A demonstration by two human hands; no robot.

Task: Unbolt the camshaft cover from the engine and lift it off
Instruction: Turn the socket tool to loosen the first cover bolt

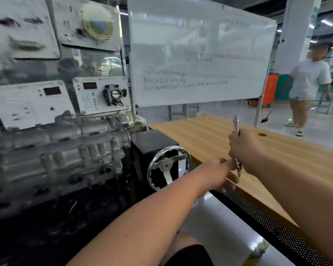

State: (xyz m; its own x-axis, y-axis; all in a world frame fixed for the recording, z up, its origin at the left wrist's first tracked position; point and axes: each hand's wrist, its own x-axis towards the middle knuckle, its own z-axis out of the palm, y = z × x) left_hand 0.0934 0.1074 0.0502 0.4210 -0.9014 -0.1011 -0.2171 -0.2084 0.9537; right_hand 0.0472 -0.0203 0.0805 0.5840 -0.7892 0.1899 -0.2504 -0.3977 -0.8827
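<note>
The grey cast camshaft cover (62,148) sits on top of the engine (37,198) at the left, blurred. My right hand (244,150) is over the wooden table, well right of the engine, and grips a metal wrench (236,124) upright; the wrench's upper end sticks out above the fist and its lower end shows below it. My left hand (217,175) reaches across from the left, and its fingertips touch the lower end of the wrench. Neither hand touches the cover.
A chrome handwheel (168,167) on a black box stands between the engine and the wooden table (277,150). Instrument panels (102,95) rise behind the engine, beside a whiteboard (200,50). A person (306,87) stands at the far right.
</note>
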